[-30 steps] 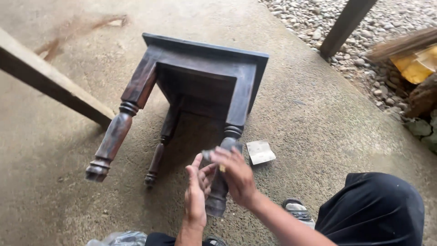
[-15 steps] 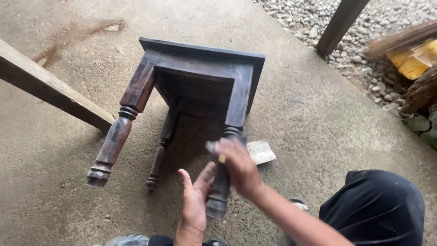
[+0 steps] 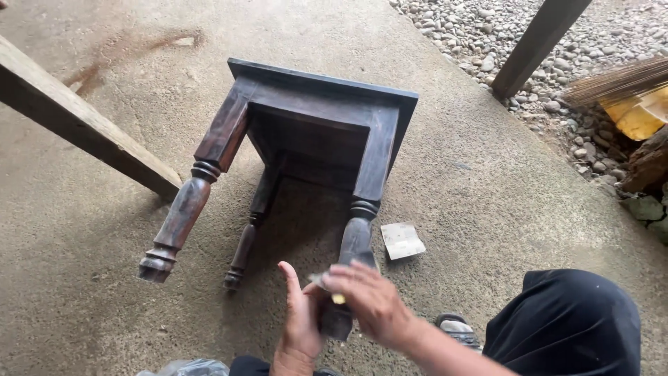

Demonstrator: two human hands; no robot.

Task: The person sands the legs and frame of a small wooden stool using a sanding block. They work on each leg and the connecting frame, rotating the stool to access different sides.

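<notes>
1. Stool lies tipped on the concrete floor, near leg running lengthwise toward the person.
2. Right hand presses sandpaper on that leg, fingers curled.
3. Left hand, fingers open, steadies the leg's left side.
4. Spare sandpaper sheet lies right of the leg.

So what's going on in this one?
A person crouches over a small dark wooden table lying on its side on a concrete floor. The right hand presses a small piece of sandpaper against the near turned leg, while the left hand steadies that leg from the other side. A spare sheet of sandpaper lies on the floor beside it. A wooden plank rests to the left.
</notes>
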